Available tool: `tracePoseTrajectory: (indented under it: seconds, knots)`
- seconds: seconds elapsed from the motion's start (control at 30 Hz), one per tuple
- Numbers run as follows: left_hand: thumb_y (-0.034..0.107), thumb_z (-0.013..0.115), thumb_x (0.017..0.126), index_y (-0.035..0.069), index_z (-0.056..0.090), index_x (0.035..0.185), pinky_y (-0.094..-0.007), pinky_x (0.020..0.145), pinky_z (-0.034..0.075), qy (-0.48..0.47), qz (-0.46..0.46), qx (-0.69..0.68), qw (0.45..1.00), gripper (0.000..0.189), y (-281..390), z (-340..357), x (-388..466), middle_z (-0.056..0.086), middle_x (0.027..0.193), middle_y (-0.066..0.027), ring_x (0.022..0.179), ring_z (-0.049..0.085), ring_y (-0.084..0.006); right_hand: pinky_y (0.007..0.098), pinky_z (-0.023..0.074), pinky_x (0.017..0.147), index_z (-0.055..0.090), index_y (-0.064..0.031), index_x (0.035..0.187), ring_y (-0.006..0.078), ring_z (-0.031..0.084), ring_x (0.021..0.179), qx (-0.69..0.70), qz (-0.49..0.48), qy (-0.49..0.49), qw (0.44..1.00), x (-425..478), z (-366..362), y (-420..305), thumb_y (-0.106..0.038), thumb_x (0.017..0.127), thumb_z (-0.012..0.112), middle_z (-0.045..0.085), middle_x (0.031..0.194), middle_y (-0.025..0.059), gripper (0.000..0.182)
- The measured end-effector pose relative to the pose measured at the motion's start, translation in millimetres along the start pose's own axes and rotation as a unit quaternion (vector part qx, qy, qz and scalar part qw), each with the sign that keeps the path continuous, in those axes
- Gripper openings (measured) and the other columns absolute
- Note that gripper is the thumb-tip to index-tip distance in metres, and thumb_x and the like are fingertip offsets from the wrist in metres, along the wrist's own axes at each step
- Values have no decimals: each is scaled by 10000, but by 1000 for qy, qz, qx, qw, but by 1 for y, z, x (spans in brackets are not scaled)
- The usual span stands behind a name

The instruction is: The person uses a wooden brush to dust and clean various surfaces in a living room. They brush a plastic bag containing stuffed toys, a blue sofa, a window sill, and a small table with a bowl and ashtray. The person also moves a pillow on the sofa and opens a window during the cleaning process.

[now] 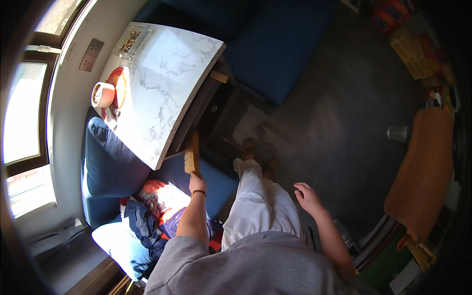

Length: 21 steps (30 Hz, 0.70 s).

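Observation:
My left hand (197, 183) is closed round one end of a wooden brush (196, 158) with pale bristles, which point to the left. The brush is above the blue seat, close to the near corner of the marble-patterned table (169, 77). My right hand (307, 196) hangs beside my right leg, holding nothing, its fingers partly spread. On the table's window side stand a pale cup (103, 94) with something in it and a red and yellow round item (120, 86). A clear tray (132, 41) of small items lies at the far end.
Clothes (142, 221) are heaped on the blue seat (217, 184) at the left, by a blue cushion (114, 158). Another blue seat (269, 55) stands beyond the table. At the right are a long brown surface (424, 169), a metallic can (398, 133) and stacked packages (413, 53).

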<state>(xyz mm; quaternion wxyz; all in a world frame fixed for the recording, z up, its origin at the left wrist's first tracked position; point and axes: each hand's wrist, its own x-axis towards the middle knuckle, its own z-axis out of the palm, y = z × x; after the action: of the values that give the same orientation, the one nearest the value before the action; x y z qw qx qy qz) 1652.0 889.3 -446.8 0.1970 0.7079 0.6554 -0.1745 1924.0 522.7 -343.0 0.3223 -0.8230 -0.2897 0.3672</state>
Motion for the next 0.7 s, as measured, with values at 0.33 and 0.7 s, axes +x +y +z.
tracePoseTrajectory:
  seconds: [0.33,0.7]
  knots:
    - [283,511,900,80,495,1186,-498,762,495,32,159,-30,986,352,105,-23,28,638,1001,-214,907,609,-412,385,480,880,619,-60,1092,314,582,1033,-78,-29,-36,996,4,-11,-6,-174,872,566,615,1137,102,253]
    - [288,575,814,51,547,1086,-461,819,510,-34,81,10,996,362,34,-54,-71,661,972,-221,934,632,-392,395,483,846,661,-34,809,314,601,961,-85,-53,94,991,-30,-46,-23,-181,834,631,653,1054,76,152]
